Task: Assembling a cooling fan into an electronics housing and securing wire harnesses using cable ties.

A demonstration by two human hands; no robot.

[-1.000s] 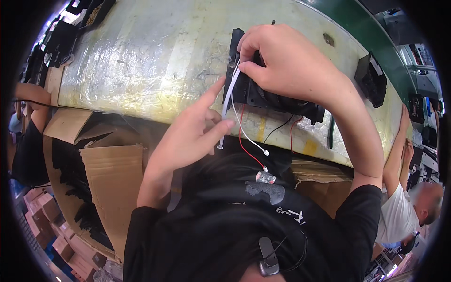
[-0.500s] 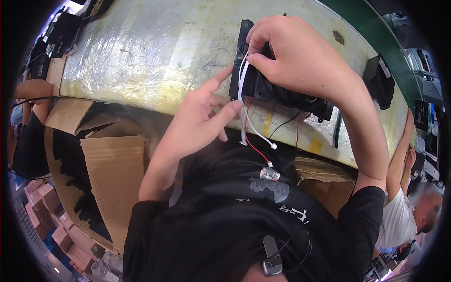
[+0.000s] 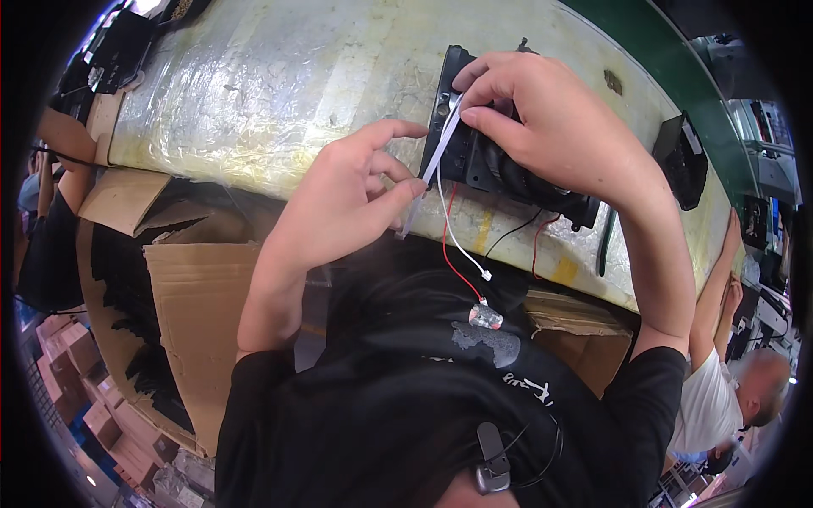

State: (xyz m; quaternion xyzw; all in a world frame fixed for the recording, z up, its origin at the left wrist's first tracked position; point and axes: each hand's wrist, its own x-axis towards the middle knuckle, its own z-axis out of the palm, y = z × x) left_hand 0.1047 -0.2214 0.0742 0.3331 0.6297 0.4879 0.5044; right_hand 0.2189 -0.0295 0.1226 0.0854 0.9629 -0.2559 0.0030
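While the right hand (image 3: 559,127) grips the black module (image 3: 500,165), long axis slanting lower-right, left hand (image 3: 356,199) pinching white ribbon (image 3: 432,161).

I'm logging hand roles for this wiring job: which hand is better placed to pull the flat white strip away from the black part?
Left. The left hand already pinches the white strip at its lower end, while the right hand is occupied gripping the black part on the table.

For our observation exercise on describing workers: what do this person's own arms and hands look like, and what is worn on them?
Both hands, the left hand and the right hand, are bare: no gloves, and no rings or watch can be seen. The forearms are uncovered too. A black short sleeve ends above the right elbow, and another above the left elbow. Both belong to a black shirt with a small pale print.
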